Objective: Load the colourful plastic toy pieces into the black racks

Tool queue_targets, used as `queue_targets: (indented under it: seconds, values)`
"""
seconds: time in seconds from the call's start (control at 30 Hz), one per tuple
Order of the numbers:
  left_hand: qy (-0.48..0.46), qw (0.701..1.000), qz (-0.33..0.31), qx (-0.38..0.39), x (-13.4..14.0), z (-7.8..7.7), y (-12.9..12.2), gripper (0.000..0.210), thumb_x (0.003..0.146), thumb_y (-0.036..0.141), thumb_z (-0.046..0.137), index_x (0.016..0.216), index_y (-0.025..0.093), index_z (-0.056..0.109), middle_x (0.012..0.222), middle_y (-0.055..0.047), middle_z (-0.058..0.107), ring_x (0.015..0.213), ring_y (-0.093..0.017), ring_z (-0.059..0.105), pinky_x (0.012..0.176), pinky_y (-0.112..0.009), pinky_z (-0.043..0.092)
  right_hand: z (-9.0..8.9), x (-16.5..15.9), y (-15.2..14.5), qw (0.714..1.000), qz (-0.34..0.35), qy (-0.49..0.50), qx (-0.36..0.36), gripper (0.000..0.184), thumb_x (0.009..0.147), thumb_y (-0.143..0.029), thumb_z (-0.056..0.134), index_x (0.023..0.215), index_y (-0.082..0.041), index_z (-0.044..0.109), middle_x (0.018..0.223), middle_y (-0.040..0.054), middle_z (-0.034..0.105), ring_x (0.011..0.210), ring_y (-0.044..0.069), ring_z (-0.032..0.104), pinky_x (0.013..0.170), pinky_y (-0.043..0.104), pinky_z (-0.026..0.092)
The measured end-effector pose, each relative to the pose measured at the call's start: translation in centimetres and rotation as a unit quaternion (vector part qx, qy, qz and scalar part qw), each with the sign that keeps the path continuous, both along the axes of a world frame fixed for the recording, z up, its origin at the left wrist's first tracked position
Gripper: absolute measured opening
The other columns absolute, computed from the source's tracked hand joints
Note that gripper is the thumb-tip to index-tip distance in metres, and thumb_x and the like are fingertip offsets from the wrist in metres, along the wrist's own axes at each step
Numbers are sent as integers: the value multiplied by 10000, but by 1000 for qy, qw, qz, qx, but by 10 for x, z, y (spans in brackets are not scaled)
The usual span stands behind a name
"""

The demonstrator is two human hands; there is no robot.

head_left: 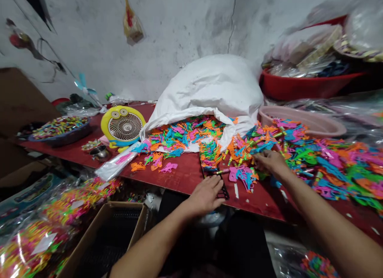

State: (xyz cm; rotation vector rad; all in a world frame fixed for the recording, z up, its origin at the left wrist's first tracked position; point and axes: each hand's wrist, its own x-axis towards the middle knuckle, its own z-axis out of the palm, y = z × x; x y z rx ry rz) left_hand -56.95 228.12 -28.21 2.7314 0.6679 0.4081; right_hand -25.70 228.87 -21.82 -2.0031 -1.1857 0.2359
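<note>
My left hand (208, 193) lies at the table's front edge with its fingers stretched out, on a narrow black plastic tray (224, 187). Small toy guns (211, 154) in orange, green, blue and pink cover the far part of that tray. My right hand (271, 163) reaches into the heap beside it, fingers curled together; what they grip, if anything, is hidden. Around its fingertips lie toy guns and small tubes with shiny wrappers (241, 160). A white sack (209, 84) lies on its side behind, its mouth spilling more toy guns.
On the red table (173, 181) stand a yellow fan (124, 127), a metal cup (100, 153) and a basin of small wrapped pieces (61, 130). At right are a pink basin (317, 120) and a loaded red basin (311, 86). Below left sits a cardboard box (112, 226).
</note>
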Motion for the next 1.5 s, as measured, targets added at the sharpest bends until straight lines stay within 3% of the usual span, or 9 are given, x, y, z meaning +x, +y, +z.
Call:
queue_targets:
  seconds: [0.1, 0.2, 0.27, 0.43, 0.53, 0.7, 0.93, 1.3, 1.5]
  values:
    - [-4, 1000, -16, -27, -20, 5, 9, 666, 854, 387, 576, 1453, 164, 384, 1544, -137, 346, 1453, -244, 281, 1199, -473, 212, -12, -2, -2, 995, -47, -49, -75, 351, 770, -510, 614, 729, -162, 616, 611, 99, 632, 528, 208, 569, 505, 305, 376]
    - [-33, 997, -7, -64, -35, 4, 18, 710, 763, 285, 625, 1435, 203, 412, 1526, -114, 385, 1436, -244, 321, 1187, -495, 228, -13, -26, -15, 972, -99, -211, 40, 448, 808, -431, 597, 1126, -115, 604, 1007, 196, 649, 759, 264, 609, 601, 341, 405]
    - [-65, 995, -5, -82, -39, 3, 23, 696, 728, 257, 647, 1397, 215, 460, 1496, -109, 435, 1406, -246, 375, 1173, -483, 259, -15, -49, -24, 951, -67, -281, 108, 477, 843, -356, 562, 1265, -134, 538, 1198, 209, 579, 943, 298, 590, 709, 376, 430]
    - [-139, 985, 52, -87, -27, 4, 23, 352, 843, 349, 619, 1172, 224, 612, 1315, -79, 607, 1237, -216, 539, 1066, -401, 380, -33, -104, -24, 940, 182, -256, 131, 242, 914, -325, 498, 1048, -187, 644, 986, 110, 653, 941, 261, 575, 837, 386, 431]
    - [-142, 984, 93, -61, -14, 3, 20, 232, 884, 358, 582, 1062, 213, 622, 1188, -64, 647, 1122, -209, 576, 974, -372, 412, -42, -126, -10, 942, 245, -178, 144, 252, 919, -345, 509, 1050, -178, 644, 932, 87, 652, 894, 232, 588, 797, 340, 437]
    - [-98, 989, 112, -26, -7, 1, 20, 216, 839, 375, 638, 984, 217, 607, 1170, -55, 611, 1081, -232, 544, 909, -369, 405, -43, -141, 11, 951, 252, -93, 154, 215, 916, -345, 501, 952, -188, 644, 880, 64, 628, 817, 200, 580, 715, 293, 421]
    - [-77, 993, 75, -48, -22, 7, 32, 115, 778, 185, 604, 886, 222, 585, 1126, -42, 615, 1038, -208, 557, 883, -328, 424, -45, -141, 26, 948, 276, 5, 156, 153, 866, -335, 577, 849, -196, 639, 839, 23, 639, 784, 172, 580, 719, 271, 413]
    - [-151, 984, 52, -74, -31, -6, 41, 131, 748, 105, 566, 839, 198, 576, 1126, -75, 619, 1061, -220, 578, 907, -334, 466, -51, -152, 30, 962, 233, -15, 144, 206, 873, -387, 571, 809, -194, 600, 806, 23, 620, 723, 163, 560, 670, 267, 397]
    - [-225, 956, 33, -185, -41, -3, 53, 255, 756, 84, 574, 986, 179, 636, 1045, -72, 676, 988, -200, 632, 898, -330, 501, -45, -140, 15, 961, 256, -47, 97, 231, 887, -375, 554, 1010, -192, 621, 845, 27, 647, 733, 168, 576, 667, 270, 411]
